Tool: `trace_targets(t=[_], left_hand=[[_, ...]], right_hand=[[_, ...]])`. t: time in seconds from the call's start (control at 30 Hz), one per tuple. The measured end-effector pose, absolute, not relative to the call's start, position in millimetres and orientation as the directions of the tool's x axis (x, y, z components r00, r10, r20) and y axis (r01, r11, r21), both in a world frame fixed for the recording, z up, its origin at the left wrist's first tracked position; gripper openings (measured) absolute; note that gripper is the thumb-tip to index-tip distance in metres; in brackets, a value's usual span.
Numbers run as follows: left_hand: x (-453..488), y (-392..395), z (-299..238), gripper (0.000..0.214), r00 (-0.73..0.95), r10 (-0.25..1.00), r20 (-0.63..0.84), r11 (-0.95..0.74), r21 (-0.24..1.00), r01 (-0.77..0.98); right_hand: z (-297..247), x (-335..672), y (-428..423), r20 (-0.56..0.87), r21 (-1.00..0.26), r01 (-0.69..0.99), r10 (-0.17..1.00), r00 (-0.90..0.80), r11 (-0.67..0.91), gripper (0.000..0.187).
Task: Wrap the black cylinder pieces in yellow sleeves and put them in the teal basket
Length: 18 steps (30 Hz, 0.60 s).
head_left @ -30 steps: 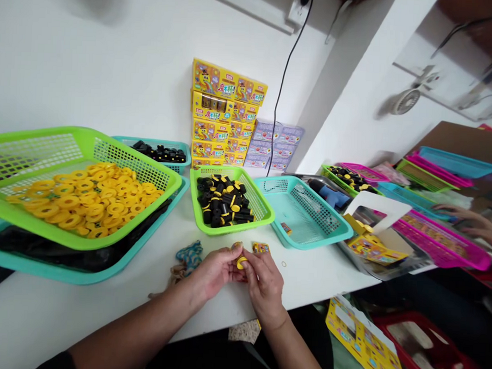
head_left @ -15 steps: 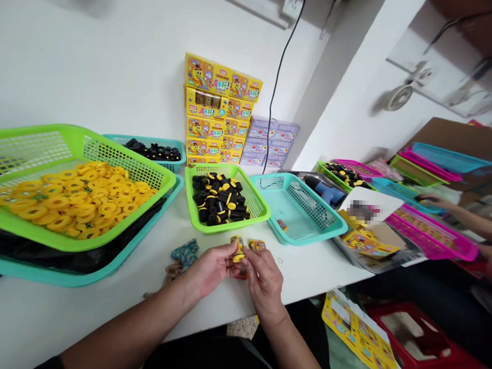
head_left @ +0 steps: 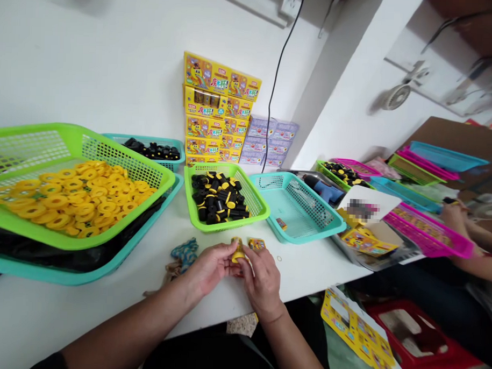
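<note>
The person's two hands worked together over the white counter (head_left: 307, 273), just on the near side of the middle green basket (head_left: 254, 198) that held black-and-yellow cylinders (head_left: 219, 198). The left hand (head_left: 213, 265) was partly curled, its thumb and fingers gathered around a small yellow cylinder (head_left: 237, 252). The right hand (head_left: 262, 279) was bent inward from the other side, its fingertips drawn close against the same piece, so that both had hold of it. That cylinder was near the front rim of the middle green basket, slightly tilted.

A small printed packet (head_left: 256, 243) lay in front of that basket too, just beyond the right hand, and a thin ring (head_left: 279, 258) rested nearer its right front corner. A blue patterned cloth (head_left: 185, 252) was bunched up to the near left. Immediately right of the middle green basket sat a turquoise basket (head_left: 301, 208) with one small orange piece (head_left: 282, 223) inside. To its left, a larger green basket (head_left: 72, 243) carried a heap of yellow rings (head_left: 88, 198). Stacked yellow boxes (head_left: 218, 108) stood right behind it, with lilac boxes (head_left: 272, 137) beside them.
</note>
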<state>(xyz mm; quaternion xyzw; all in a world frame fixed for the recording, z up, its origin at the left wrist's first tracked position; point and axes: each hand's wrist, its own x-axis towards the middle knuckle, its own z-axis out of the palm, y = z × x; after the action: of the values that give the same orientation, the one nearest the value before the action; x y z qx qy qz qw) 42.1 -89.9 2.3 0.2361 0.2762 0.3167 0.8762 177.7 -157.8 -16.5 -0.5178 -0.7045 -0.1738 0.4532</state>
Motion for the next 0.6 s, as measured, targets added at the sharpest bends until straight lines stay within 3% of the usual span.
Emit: trace_targets(t=[0.13,0.23,0.4,0.6], left_hand=[[41,-89,3,0.01,0.634,0.693,-0.343,0.696,0.549,-0.463],[40,-89,4,0.013,0.635,0.678,-0.371,0.716,0.532,-0.453],[41,-91,1,0.028,0.613,0.715,-0.337,0.659,0.618,-0.429],[42,-92,-2,0.035,0.661,0.676,-0.325,0.672,0.64,-0.373]], right_hand=[[-26,176,-157,0.782,-0.394,0.823,0.619,0.066,0.409,0.035],[-31,177,-155,0.784,-0.402,0.816,0.616,0.073,0.415,0.038],[-30,177,-153,0.819,-0.375,0.802,0.571,0.052,0.465,0.045],[-26,178,-154,0.839,-0.388,0.78,0.538,0.079,0.491,0.038]])
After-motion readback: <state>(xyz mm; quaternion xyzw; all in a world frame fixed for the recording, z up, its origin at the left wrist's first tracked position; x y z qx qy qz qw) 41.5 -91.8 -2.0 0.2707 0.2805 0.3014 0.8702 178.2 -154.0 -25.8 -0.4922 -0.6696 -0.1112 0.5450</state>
